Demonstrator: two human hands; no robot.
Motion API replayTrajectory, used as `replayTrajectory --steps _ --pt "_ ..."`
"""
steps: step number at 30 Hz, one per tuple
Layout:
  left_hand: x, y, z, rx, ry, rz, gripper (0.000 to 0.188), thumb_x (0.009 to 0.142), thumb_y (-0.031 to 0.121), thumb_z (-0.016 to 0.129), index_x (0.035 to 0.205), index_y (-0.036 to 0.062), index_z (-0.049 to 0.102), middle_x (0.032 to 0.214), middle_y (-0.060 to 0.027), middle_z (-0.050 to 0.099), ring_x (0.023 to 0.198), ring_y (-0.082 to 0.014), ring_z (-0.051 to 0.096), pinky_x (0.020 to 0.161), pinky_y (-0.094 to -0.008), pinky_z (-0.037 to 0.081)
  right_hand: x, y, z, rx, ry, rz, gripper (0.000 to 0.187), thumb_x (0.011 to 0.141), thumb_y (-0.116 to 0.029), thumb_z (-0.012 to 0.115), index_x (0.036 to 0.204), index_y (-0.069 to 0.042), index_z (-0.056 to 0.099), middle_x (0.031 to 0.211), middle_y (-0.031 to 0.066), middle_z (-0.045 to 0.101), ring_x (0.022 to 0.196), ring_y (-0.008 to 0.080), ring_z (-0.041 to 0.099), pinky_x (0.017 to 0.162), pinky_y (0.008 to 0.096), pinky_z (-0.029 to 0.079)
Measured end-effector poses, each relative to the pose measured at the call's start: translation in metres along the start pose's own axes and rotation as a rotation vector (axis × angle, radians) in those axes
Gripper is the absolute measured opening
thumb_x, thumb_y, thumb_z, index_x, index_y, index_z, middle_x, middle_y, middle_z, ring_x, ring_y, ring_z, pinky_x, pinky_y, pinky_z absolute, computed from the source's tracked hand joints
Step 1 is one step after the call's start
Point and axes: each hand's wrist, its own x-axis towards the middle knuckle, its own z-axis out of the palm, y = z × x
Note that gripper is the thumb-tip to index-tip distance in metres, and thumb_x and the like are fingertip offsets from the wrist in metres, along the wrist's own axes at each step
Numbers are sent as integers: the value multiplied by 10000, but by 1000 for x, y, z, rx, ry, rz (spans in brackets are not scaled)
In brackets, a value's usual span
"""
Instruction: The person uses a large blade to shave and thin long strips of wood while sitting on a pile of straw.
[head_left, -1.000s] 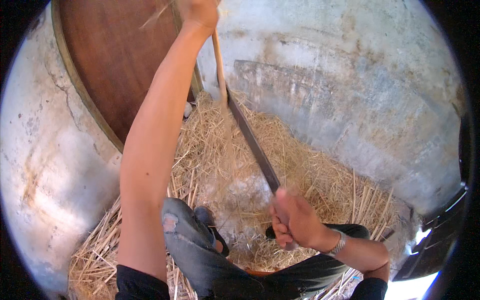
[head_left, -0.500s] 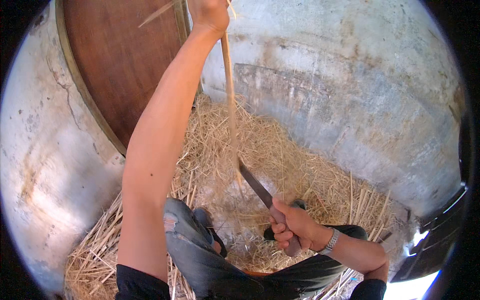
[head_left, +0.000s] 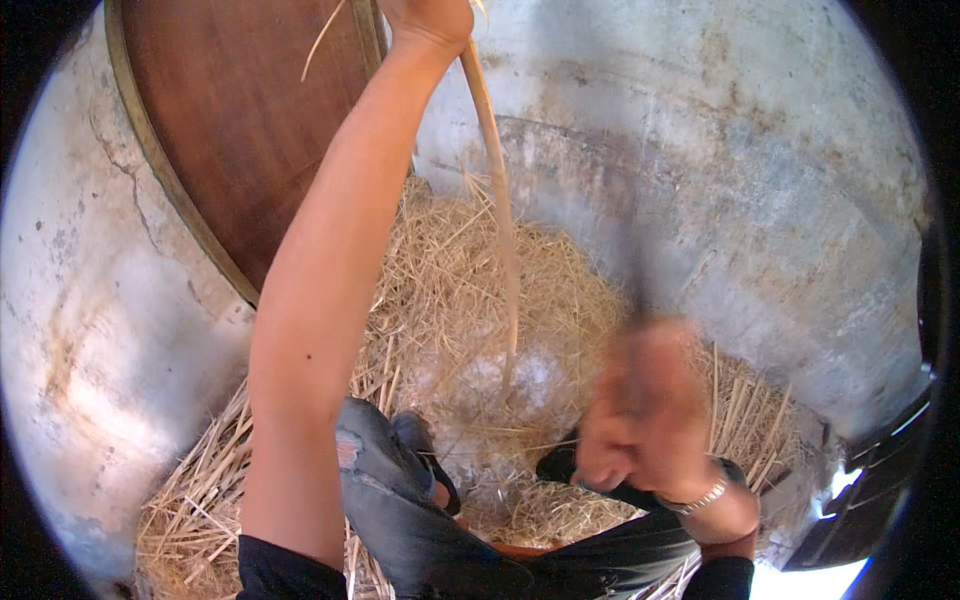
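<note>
High at the top edge, my left hand (head_left: 430, 18) is closed round the upper end of a long, pale, flat plant strip (head_left: 497, 165). The strip hangs down in a slight curve, its lower end above the floor between my feet. My right hand (head_left: 640, 410) is raised over my right knee, wrapped round the handle of a knife. Motion smears both this hand and the dark knife blade (head_left: 638, 270), which points upward to the right of the strip and apart from it. A thin stray fibre (head_left: 322, 40) dangles beside my left hand.
Straw-like shavings (head_left: 470, 260) pile up against the stained, pale wall (head_left: 760, 180). Bundled pale stalks (head_left: 205, 500) lie at the left, and more stalks (head_left: 745, 410) at the right. A brown panel (head_left: 240, 110) with a wooden edge stands at the back left. My jeans-clad legs (head_left: 400, 520) frame the space.
My right hand has swung the knife up and away from the strip; the blade earlier touched or crossed near its lower part. My left hand and the strip have shifted slightly right.
</note>
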Motion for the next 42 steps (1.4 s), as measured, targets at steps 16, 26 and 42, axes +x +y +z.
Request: replayTrajectory --steps 16,26,42 --pt "10 -11 -18 -74 48 -61 425 951 540 522 720 197 420 612 89 331 476 -43 311 440 -234 238 9 33 -26 -349 -53 319 550 992 -654 388 945 -110 458 556 -28 371 379 102 385 376 303 366" --pt "2 -25 -11 -63 4 -19 445 956 510 532 681 176 427 582 77 345 487 -53 336 456 -253 239 -13 -49 -1 123 107 -617 593 994 -678 309 932 -99 424 535 29 413 349 173 397 340 344 370" --pt "5 -4 1 584 147 161 493 976 373 483 765 -63 575 607 -168 527 619 -243 543 617 -434 405 14 -3 -17 -18 275 -299 675 929 -759 381 899 -91 475 503 13 367 345 161 377 335 317 348"
